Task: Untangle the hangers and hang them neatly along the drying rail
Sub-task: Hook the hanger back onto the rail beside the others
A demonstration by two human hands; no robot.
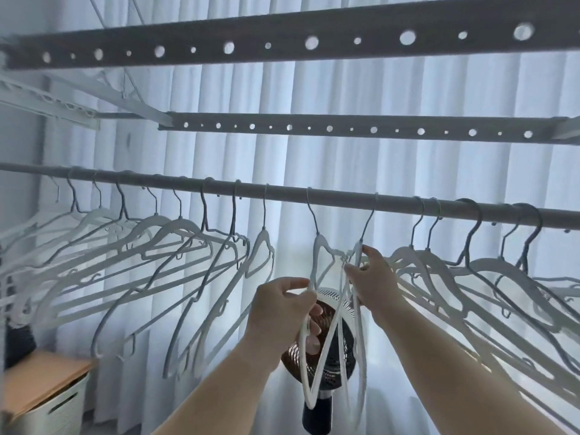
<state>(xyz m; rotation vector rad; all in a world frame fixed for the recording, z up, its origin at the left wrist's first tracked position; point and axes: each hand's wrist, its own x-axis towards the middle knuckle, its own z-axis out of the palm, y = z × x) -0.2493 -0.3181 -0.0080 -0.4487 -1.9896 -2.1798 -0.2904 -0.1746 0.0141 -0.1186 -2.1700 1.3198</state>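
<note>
1. Gripping left hanger [316, 246] arm with left hand [282, 312], fingers curled round it.
2. Pinching right hanger [357, 251] near neck with right hand [375, 284].
3. Hooked on drying rail [282, 192] mid-span, lower bars crossed in front of fan [342, 340].

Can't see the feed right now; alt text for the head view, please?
The left hand and right hand grip two tangled white hangers hooked on the middle of the rail, the left lower down, the right near their necks. More hangers line the rail on both sides; a fan stands behind, before a white curtain.
</note>
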